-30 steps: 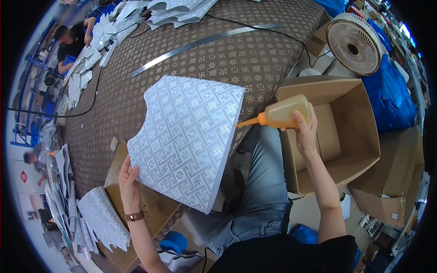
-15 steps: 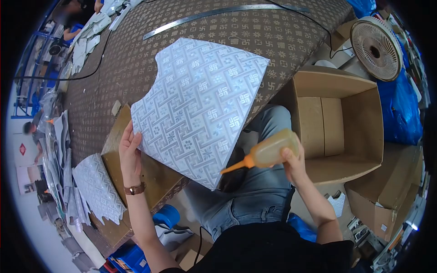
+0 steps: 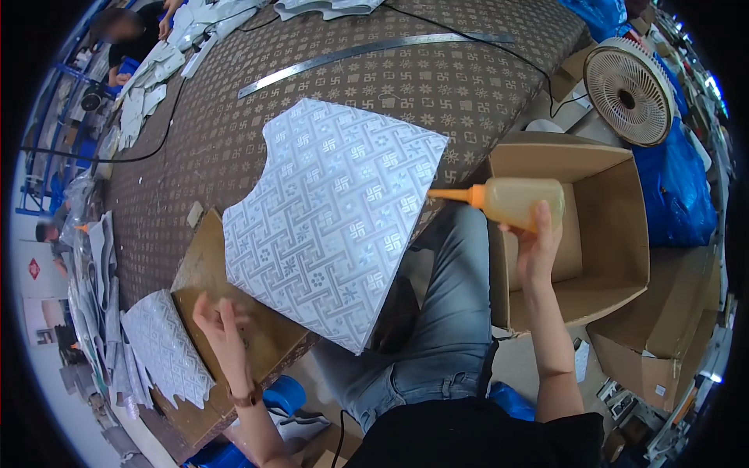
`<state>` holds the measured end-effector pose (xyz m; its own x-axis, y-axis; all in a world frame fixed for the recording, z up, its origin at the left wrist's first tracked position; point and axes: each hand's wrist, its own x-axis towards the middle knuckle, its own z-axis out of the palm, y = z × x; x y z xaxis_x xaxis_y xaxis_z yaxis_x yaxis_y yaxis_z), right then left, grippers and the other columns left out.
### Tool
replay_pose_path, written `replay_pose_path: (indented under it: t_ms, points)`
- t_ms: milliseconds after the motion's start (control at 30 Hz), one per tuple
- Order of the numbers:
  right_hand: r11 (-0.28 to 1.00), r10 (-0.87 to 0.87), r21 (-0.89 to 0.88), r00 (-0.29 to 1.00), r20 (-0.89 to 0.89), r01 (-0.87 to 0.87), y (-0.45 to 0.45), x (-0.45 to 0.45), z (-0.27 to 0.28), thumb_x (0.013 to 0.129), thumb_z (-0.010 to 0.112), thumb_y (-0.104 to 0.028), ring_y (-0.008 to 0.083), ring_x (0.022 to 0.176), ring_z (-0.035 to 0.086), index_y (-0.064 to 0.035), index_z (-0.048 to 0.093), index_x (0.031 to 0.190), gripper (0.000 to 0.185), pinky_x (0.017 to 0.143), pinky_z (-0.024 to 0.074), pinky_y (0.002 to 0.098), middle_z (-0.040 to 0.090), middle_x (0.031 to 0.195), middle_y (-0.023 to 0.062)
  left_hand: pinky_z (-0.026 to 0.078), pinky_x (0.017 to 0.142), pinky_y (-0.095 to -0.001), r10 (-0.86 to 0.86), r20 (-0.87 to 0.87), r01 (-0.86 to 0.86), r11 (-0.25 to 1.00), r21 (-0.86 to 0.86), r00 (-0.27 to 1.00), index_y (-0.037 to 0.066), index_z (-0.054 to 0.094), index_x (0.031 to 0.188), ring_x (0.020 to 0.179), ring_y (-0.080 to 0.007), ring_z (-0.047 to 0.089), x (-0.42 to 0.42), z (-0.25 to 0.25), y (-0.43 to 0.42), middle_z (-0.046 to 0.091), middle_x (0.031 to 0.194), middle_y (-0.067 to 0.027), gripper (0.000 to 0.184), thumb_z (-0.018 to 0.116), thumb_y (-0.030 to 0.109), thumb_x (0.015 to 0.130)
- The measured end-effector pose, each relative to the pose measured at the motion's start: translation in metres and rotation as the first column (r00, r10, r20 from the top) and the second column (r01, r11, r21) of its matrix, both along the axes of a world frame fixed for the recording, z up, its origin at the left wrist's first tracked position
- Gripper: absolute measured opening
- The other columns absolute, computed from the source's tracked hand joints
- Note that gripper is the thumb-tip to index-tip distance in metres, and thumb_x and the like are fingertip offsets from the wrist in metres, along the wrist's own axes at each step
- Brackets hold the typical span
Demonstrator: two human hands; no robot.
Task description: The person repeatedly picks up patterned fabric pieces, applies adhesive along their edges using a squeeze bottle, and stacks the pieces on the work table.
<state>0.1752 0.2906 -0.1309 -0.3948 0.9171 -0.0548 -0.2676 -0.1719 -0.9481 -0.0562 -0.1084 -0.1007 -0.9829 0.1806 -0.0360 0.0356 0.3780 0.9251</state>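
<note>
Between the right fingers [image 3: 544, 212], a bottle [image 3: 511, 201] is held, nozzle at the edge of the patterned sheet [image 3: 335, 226], partly over the table [image 3: 211, 156]. Left fingers [image 3: 204, 310] parted, empty. Finished and remaining portions cannot be distinguished.

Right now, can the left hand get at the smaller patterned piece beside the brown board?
Probably yes: the left hand looks empty, off the large patterned sheet and over the brown board. The smaller patterned piece lies close by, with nothing visible between them.
</note>
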Motion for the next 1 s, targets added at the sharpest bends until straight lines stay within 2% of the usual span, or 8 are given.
replay_pose_path:
  t_ms: [200, 367, 433, 567, 633, 733, 833, 1000]
  points:
    - [0.997, -0.044, 0.068, 0.999, 0.026, 0.042, 0.005, 0.0, -0.013, 0.089, 0.06, -0.034, 0.0207, 0.079, 0.063, -0.0005, 0.048, 0.116, 0.045, 0.058, 0.0533, 0.0314, 0.059, 0.102, 0.0121, 0.057, 0.06, -0.0262, -0.005, 0.42, -0.085, 0.977, 0.196, 0.907, 0.005, 0.031, 0.135, 0.079, -0.0206, 0.067, 0.039, 0.024, 0.027, 0.062, 0.099, -0.0151, 0.049, 0.051, 0.027, 0.096]
    - [0.986, 0.165, -0.037, 0.983, 0.085, -0.162, -0.05, 0.039, -0.038, 0.085, 0.064, -0.035, 0.0214, 0.102, 0.057, -0.0028, 0.046, 0.121, 0.051, 0.083, 0.0507, 0.0366, 0.055, 0.112, 0.0095, 0.057, 0.065, -0.0291, -0.131, 0.533, -0.092, 0.924, 0.371, 0.836, 0.004, 0.031, 0.134, 0.079, -0.0226, 0.067, 0.038, 0.022, 0.048, 0.061, 0.106, -0.0158, 0.048, 0.052, 0.023, 0.096]
    - [0.831, 0.543, 0.044, 0.825, 0.156, -0.555, -0.053, 0.047, -0.05, 0.082, 0.066, -0.041, 0.0215, 0.111, 0.053, -0.0054, 0.045, 0.126, 0.061, 0.096, 0.0439, 0.0384, 0.054, 0.117, 0.0086, 0.057, 0.063, -0.0276, -0.126, 0.532, -0.096, 0.924, 0.37, 0.837, 0.002, 0.038, 0.13, 0.081, -0.0205, 0.067, 0.035, 0.024, 0.058, 0.063, 0.104, -0.0119, 0.042, 0.051, 0.022, 0.096]
    - [0.892, -0.005, -0.421, 0.928, -0.372, -0.164, -0.015, -0.002, 0.01, 0.086, 0.059, -0.05, 0.0203, 0.094, 0.058, -0.0067, 0.049, 0.121, 0.057, 0.082, 0.0504, 0.0353, 0.058, 0.107, 0.0101, 0.055, 0.073, -0.0309, -0.13, 0.517, -0.087, 0.923, 0.374, 0.846, 0.001, 0.044, 0.126, 0.091, -0.0198, 0.065, 0.025, 0.017, 0.06, 0.062, 0.11, -0.0098, 0.036, 0.052, 0.016, 0.094]
    - [0.878, -0.133, -0.454, 0.833, -0.537, -0.153, 0.041, -0.043, 0.042, 0.087, 0.056, -0.053, 0.0197, 0.086, 0.06, -0.0065, 0.051, 0.117, 0.056, 0.076, 0.0521, 0.0343, 0.06, 0.101, 0.0103, 0.053, 0.078, -0.0319, -0.116, 0.328, -0.045, 0.894, 0.446, 0.938, 0.0, 0.043, 0.127, 0.095, -0.0199, 0.062, 0.005, 0.031, 0.069, 0.061, 0.111, -0.0103, 0.038, 0.052, 0.013, 0.092]
    - [0.878, 0.2, -0.125, 0.59, -0.782, -0.463, 0.122, -0.074, 0.005, 0.09, 0.051, -0.055, 0.0177, 0.074, 0.059, -0.0064, 0.054, 0.112, 0.053, 0.068, 0.0523, 0.0314, 0.06, 0.09, 0.0093, 0.048, 0.088, -0.0339, -0.023, 0.008, 0.016, 0.852, 0.524, 1.0, -0.002, 0.043, 0.128, 0.104, -0.0201, 0.058, -0.016, 0.074, 0.092, 0.059, 0.114, -0.0113, 0.042, 0.053, 0.005, 0.089]
    - [0.919, -0.014, -0.283, 0.697, -0.717, -0.273, 0.159, -0.119, -0.008, 0.089, 0.051, -0.056, 0.0164, 0.071, 0.057, -0.006, 0.055, 0.112, 0.055, 0.067, 0.0509, 0.0297, 0.059, 0.083, 0.0072, 0.043, 0.093, -0.0315, 0.115, -0.207, 0.02, 0.831, 0.556, 0.971, -0.003, 0.044, 0.126, 0.105, -0.0197, 0.055, -0.041, 0.146, 0.147, 0.057, 0.118, -0.0117, 0.043, 0.055, 0.001, 0.085]
    - [0.923, -0.204, -0.374, 0.703, -0.681, -0.094, 0.146, -0.149, -0.002, 0.089, 0.051, -0.057, 0.0146, 0.068, 0.053, -0.0051, 0.053, 0.11, 0.056, 0.063, 0.0468, 0.0282, 0.056, 0.081, 0.006, 0.038, 0.097, -0.0338, 0.073, -0.815, 0.121, 0.977, 0.173, 0.575, -0.003, 0.045, 0.121, 0.109, -0.0215, 0.052, -0.119, 0.181, 0.268, 0.055, 0.115, -0.0137, 0.037, 0.056, 0.004, 0.086]
